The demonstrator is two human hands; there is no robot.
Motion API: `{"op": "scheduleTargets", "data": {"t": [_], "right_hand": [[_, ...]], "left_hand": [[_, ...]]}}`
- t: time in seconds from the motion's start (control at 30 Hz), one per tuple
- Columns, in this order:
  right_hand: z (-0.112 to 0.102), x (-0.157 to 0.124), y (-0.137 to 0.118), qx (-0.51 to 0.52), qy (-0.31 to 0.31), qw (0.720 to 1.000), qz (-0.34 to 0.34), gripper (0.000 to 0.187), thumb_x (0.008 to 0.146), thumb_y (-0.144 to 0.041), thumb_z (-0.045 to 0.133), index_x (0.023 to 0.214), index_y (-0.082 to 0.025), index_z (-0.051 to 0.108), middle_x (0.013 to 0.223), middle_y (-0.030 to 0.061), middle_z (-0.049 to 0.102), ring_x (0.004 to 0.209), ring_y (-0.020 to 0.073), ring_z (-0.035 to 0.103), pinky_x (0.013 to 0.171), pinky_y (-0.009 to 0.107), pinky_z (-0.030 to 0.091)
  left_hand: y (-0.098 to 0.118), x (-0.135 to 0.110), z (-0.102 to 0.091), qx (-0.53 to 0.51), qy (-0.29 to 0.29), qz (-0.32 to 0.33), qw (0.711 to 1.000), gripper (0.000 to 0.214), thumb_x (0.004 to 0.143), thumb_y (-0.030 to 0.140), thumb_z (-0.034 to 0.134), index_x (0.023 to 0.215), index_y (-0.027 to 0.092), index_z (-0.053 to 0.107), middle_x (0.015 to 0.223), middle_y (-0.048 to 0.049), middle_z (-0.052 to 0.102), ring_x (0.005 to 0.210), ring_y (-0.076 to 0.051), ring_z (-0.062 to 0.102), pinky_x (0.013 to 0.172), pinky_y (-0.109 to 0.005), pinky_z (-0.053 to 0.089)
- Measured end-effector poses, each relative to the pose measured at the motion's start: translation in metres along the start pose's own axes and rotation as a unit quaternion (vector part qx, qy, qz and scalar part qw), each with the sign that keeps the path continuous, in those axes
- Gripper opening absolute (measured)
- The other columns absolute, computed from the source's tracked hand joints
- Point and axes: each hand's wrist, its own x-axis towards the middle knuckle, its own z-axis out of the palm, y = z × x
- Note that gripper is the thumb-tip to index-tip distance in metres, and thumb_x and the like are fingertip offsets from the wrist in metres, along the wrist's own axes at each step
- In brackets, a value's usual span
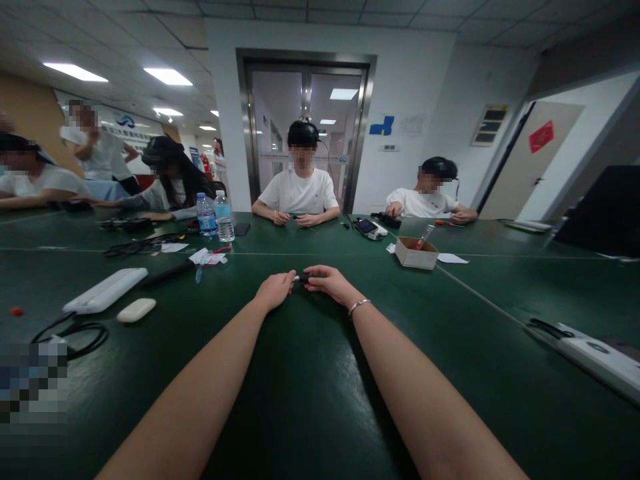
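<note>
Both my arms reach forward over a dark green table (310, 373). My left hand (274, 289) and my right hand (331, 283) meet at the table's middle, fingers pinched on a small dark object (302, 277) held between them. The object is too small to name. A thin bracelet (359, 305) circles my right wrist.
A small cardboard box (417, 253) with a red tool stands ahead right. Two water bottles (215, 216) stand ahead left. White power strips lie at left (105, 291) and right (600, 356), with a white oval case (136, 309) and black cables (75, 332). Several people sit across the table.
</note>
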Motion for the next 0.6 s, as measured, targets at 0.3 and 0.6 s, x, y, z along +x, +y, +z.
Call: {"op": "scheduleTargets", "data": {"t": [0.3,0.6], "right_hand": [[0.002,-0.001,-0.0015,-0.008,0.011,1.0,0.001,0.027,0.074,0.007,0.057,0.093,-0.011,0.062,0.086,0.0038,0.06,0.064,0.0103,0.064,0.06,0.017,0.056],[0.005,-0.0022,-0.0039,-0.019,0.041,0.999,0.017,0.02,0.082,0.003,0.05,0.096,-0.009,0.06,0.071,0.0055,0.063,0.057,0.0113,0.064,0.057,0.018,0.055]], "left_hand": [[-0.0053,0.0027,0.0033,-0.013,0.004,0.016,1.0,0.052,0.085,0.055,0.022,0.074,0.02,0.058,0.072,-0.0017,0.062,0.067,-0.017,0.056,0.063,-0.027,0.039],[-0.0036,0.0034,0.0086,-0.087,0.035,0.052,0.994,0.025,0.082,0.037,0.045,0.098,0.02,0.054,0.084,-0.0008,0.059,0.066,-0.013,0.057,0.065,-0.025,0.044]]}}
